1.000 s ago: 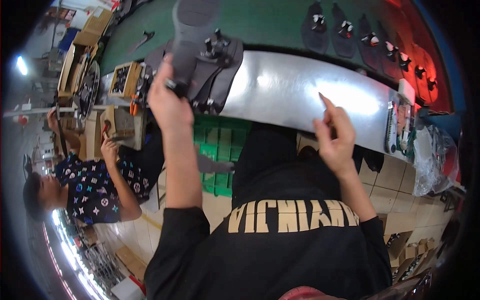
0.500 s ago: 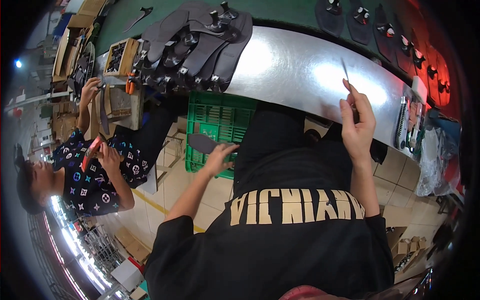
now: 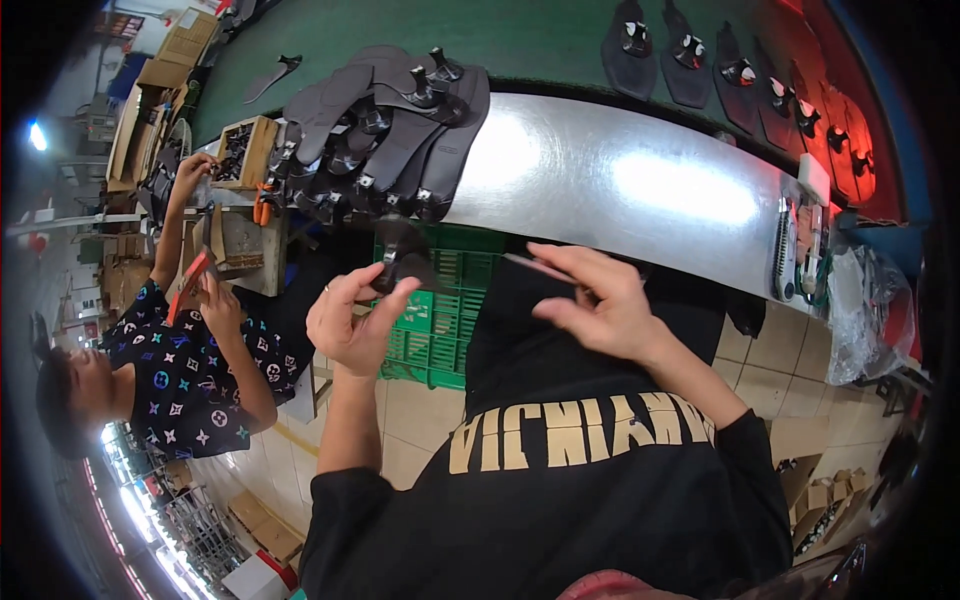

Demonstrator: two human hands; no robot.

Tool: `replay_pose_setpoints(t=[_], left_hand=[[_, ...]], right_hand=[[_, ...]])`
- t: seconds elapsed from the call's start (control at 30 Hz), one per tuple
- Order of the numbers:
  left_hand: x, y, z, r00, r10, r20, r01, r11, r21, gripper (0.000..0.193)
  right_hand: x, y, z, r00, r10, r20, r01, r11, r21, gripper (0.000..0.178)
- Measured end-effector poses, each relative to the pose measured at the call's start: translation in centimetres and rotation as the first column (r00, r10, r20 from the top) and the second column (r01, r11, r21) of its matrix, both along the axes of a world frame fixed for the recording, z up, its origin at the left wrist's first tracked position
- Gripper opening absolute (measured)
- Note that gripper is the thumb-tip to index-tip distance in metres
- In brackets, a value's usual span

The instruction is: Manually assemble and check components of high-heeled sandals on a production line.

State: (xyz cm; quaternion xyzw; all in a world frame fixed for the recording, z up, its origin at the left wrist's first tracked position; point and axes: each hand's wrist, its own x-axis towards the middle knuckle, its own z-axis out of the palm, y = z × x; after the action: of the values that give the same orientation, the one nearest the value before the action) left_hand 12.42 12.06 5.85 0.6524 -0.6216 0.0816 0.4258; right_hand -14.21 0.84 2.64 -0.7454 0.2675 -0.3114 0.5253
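Observation:
My left hand (image 3: 348, 325) reaches up at the front of the pile, thumb and fingers curved round the end of a dark flip-flop (image 3: 402, 250) blurred by motion. Over my lap, my right hand (image 3: 605, 305) holds a thin, pointed tool (image 3: 540, 267) between its fingers, the tip toward the left; its exact kind is unclear. A heap of dark grey flip-flops (image 3: 350, 110) with shiny black straps lies at the left end of the metal worktop (image 3: 560, 165). Below the left hand's flip-flop stands a green plastic crate (image 3: 440, 345).
Beyond the worktop, a green belt (image 3: 540, 45) carries a row of flip-flops (image 3: 690, 60) under red light. At left, a co-worker (image 3: 190, 370) holds a red-handled tool (image 3: 188, 285) beside a wooden box (image 3: 245, 152). A utility knife (image 3: 783, 250) and plastic bags (image 3: 860, 310) are at right.
My left hand has moved up and left from the crate to the pile's edge, now with a strapped flip-flop. My right hand came down and left from above the worktop, its tool turned leftward.

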Motion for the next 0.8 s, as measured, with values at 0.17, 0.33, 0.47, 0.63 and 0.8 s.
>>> replay_pose_setpoints(t=[0.17, 0.33, 0.47, 0.63, 0.8], left_hand=[[-4.0, -6.9, 1.8, 0.976, -0.218, -0.023, 0.210, 0.960, -0.187, 0.036], [-8.8, -10.0, -3.8, 0.221, -0.190, -0.957, 0.533, 0.845, -0.045, 0.033], [-12.2, -9.9, -5.2, -0.027, 0.029, -0.999, 0.588, 0.809, 0.008, 0.039], [-13.1, -10.7, -6.8, -0.005, 0.056, -0.998, 0.659, 0.751, 0.039, 0.041], [-13.0, -10.9, -7.3, 0.044, 0.077, -0.996, 0.654, 0.752, 0.087, 0.038]], right_hand=[[2.2, 0.6, 0.6, 0.975, 0.158, 0.154, -0.190, 0.956, 0.224, 0.031], [-0.8, 0.3, -0.3, 0.975, 0.002, 0.221, -0.170, 0.649, 0.742, 0.012], [-3.1, 0.4, -1.1, 0.959, -0.137, 0.249, -0.138, 0.543, 0.829, 0.018], [-5.2, -0.2, -2.3, 0.982, -0.157, 0.107, 0.020, 0.645, 0.764, 0.023], [-5.2, -0.2, -2.6, 0.980, -0.143, 0.135, -0.026, 0.588, 0.808, 0.023]])
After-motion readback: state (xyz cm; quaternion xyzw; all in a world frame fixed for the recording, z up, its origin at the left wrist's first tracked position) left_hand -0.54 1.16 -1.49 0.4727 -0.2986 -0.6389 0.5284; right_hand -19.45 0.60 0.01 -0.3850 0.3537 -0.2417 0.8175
